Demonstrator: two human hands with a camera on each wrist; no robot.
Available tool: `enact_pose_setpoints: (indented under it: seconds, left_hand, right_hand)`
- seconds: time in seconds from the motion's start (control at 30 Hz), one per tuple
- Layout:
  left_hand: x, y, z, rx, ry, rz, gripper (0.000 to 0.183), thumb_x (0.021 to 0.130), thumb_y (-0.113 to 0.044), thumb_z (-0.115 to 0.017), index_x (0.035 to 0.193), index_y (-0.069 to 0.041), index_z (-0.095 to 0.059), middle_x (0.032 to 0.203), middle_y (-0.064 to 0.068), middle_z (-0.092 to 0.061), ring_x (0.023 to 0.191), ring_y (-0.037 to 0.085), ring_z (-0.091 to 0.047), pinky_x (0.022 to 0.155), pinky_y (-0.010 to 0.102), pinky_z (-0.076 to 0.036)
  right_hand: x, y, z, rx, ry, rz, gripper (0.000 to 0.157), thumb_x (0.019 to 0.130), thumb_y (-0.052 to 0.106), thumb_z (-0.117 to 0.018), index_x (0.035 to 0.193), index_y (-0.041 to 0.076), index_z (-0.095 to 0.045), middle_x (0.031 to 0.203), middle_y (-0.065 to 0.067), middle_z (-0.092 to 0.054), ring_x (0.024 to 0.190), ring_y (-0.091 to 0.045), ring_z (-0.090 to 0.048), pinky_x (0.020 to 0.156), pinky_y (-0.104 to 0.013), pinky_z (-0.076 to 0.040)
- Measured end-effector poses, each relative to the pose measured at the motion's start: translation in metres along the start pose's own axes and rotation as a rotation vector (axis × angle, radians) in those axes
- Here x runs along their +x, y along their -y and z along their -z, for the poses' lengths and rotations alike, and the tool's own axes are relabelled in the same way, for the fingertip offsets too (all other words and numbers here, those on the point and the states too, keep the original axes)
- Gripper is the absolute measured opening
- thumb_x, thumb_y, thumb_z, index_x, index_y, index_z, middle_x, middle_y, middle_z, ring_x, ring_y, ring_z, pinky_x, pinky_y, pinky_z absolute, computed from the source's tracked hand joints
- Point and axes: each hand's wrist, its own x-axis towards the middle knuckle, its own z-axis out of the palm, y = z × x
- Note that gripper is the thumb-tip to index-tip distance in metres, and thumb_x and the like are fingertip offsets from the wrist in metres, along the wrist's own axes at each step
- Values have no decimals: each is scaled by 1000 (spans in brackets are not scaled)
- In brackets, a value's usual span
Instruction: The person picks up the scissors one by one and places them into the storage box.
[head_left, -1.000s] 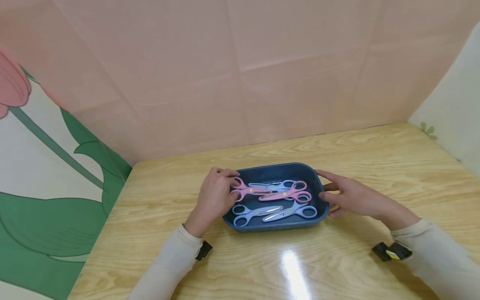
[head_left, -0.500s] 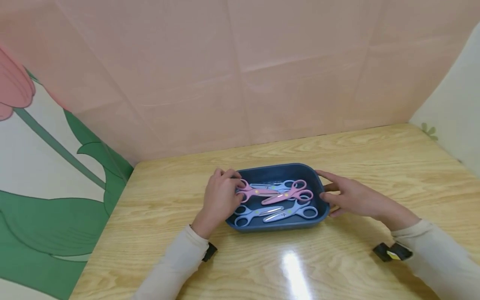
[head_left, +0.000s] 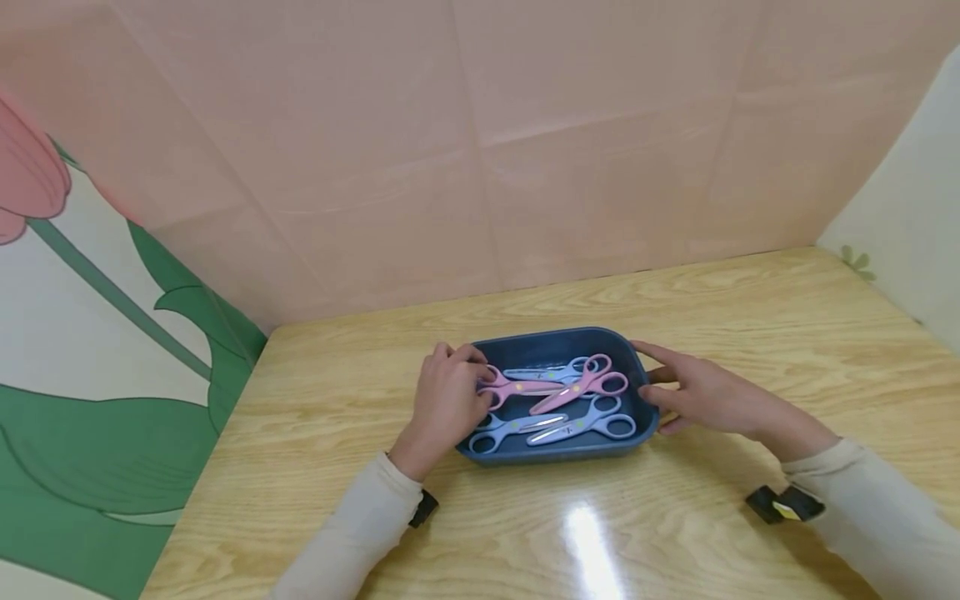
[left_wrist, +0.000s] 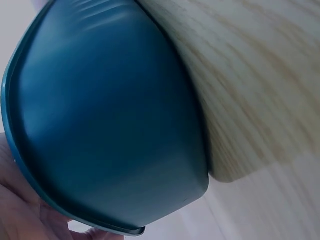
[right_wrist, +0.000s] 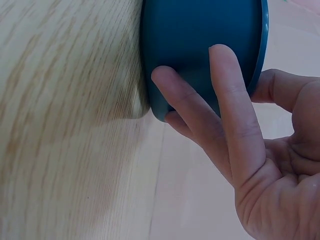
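A dark blue plastic bin (head_left: 555,456) stands on the table, holding several pairs of small scissors with pink or light blue handles. My left hand (head_left: 448,396) reaches over its left end, finger and thumb pinching the handles of one pair of pink scissors (head_left: 517,388). In the left wrist view the bin's outer wall (left_wrist: 110,115) hides most of that hand. At the right end, my right hand (head_left: 697,390) grips the bin, thumb over the rim and fingers against the outer wall (right_wrist: 200,30). A second pair of pink scissors (head_left: 579,387) lies across blue ones.
The wood-grain table (head_left: 315,450) spreads around the bin. Behind it rises a wall covered in pinkish sheeting (head_left: 480,167). A wall with painted flowers (head_left: 82,350) stands at left, a pale one (head_left: 907,217) at right.
My left hand has moved a little to the right, and the pink scissors at its fingers have shifted right with it. The right hand and the bin look nearly still.
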Motion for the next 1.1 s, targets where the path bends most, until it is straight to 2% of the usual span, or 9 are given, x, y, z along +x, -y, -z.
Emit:
enact_pose_setpoints:
  seconds: [0.23,0.43,0.77,1.1]
  left_hand:
    - [1,0,-3,3,16,10,11,80,-19,-82,91,-19,-82,109,-1,-72,92,21,-52,81,33,-43]
    - [1,3,-1,-15,24,32,17,81,-23,-83,97,-18,-81,115,0,-72,98,22,-54,84,36,-45]
    - [-4,17,9,-62,-30,57,21,82,-26,-82,100,-16,-80,120,3,-70,109,27,-58,92,43,-48]
    - [-21,16,16,-113,37,49,33,88,-30,-76,118,-16,-73,140,7,-59,130,33,-52,107,51,-45]
  right_hand:
    - [0,2,1,-3,-1,-16,79,101,16,-56,160,8,-5,145,-46,-34,98,-26,-72,73,-35,-63]
    - [2,2,0,-8,1,-24,79,101,17,-57,161,10,-6,146,-45,-34,98,-26,-72,73,-36,-63]
    - [3,2,0,-4,6,-6,79,101,16,-56,160,8,-5,145,-46,-34,98,-28,-72,73,-37,-63]
    - [1,-1,0,-39,-13,-15,79,102,23,-57,160,8,-6,145,-46,-35,98,-29,-72,72,-37,-63]
